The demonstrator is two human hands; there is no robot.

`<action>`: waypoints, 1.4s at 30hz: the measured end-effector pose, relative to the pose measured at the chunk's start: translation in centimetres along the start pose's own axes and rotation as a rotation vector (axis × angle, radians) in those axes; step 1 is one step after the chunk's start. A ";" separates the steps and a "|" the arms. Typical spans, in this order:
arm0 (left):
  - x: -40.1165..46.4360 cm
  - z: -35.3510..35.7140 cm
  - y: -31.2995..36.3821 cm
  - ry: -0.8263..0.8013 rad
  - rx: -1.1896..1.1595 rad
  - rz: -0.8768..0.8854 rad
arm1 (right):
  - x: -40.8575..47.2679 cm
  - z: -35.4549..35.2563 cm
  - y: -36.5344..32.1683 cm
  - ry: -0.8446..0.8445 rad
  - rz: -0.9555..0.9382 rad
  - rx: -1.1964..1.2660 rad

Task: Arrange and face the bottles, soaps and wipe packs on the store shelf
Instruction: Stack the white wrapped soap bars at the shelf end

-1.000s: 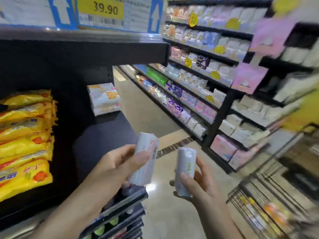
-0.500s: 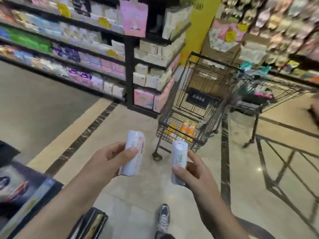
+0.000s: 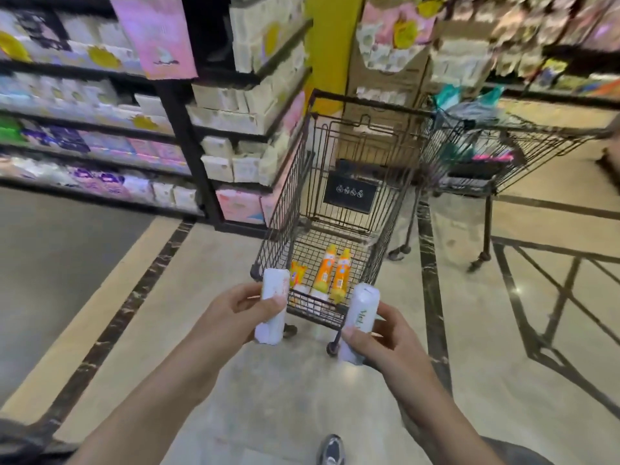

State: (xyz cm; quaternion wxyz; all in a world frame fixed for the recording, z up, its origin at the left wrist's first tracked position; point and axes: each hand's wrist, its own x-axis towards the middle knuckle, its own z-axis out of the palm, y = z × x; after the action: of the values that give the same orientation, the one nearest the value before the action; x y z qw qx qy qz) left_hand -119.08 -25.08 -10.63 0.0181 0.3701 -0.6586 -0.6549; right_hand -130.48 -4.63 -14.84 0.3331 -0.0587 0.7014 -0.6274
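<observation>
turned from shelf to black wire shopping cart [image 3: 335,209] | left hand [image 3: 241,312] grips white wipe pack [image 3: 272,307], right hand [image 3: 379,337] grips white tube-shaped pack [image 3: 360,322] | guessing they're getting swapped, not shelved yet

view: head only | from: worn on head, above both forearms | faces: forward and down at floor [image 3: 174,307] and cart [image 3: 335,203] | range: hands close at lower centre, cart just beyond, shelves [image 3: 100,142] farther left | overlap: single view
</observation>
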 end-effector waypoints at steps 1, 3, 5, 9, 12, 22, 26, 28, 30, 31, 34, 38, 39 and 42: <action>1.3 0.5 0.6 0.012 0.010 -0.018 | 1.4 -0.5 -0.4 0.000 0.008 -0.003; 3.9 1.3 1.6 0.035 0.028 -0.048 | 4.2 -1.4 -0.9 0.000 0.026 0.003; 7.0 2.1 2.3 0.049 0.038 -0.081 | 7.1 -2.0 -1.0 0.001 0.051 0.004; 13.8 3.1 2.9 0.073 0.024 -0.158 | 13.1 -2.3 -0.9 0.021 0.126 -0.013; 20.0 3.1 2.5 0.053 0.050 -0.211 | 18.0 -1.9 -0.3 0.014 0.188 -0.056; 38.9 3.7 -3.0 -0.102 0.255 -0.374 | 32.9 0.1 4.8 0.168 0.577 -0.117; 43.7 4.2 -6.7 -0.135 0.374 -0.460 | 37.5 1.0 8.6 0.244 0.666 -0.218; 45.5 4.7 -8.8 -0.133 0.451 -0.504 | 39.3 1.7 10.4 0.277 0.686 -0.264; 47.0 5.0 -10.9 -0.110 0.514 -0.532 | 40.9 2.5 12.7 0.291 0.719 -0.295; 47.6 5.2 -11.9 -0.097 0.544 -0.533 | 41.6 2.9 14.2 0.297 0.741 -0.319; 50.4 6.0 -15.0 -0.060 0.619 -0.555 | 44.3 4.0 18.8 0.303 0.781 -0.386; 52.7 6.9 -19.2 -0.041 0.732 -0.593 | 47.2 5.8 22.7 0.295 0.887 -0.407; 52.8 7.1 -19.8 -0.031 0.737 -0.601 | 47.6 6.4 23.6 0.304 0.889 -0.426; 53.0 7.9 -21.5 0.014 0.758 -0.588 | 48.0 7.5 25.9 0.342 0.915 -0.500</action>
State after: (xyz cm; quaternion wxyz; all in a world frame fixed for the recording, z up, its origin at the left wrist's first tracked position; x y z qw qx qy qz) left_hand -151.54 -42.61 -55.01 -0.2996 0.5257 -0.7182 -0.3434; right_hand -154.77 -29.59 -57.49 0.4290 0.2777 0.8272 -0.2335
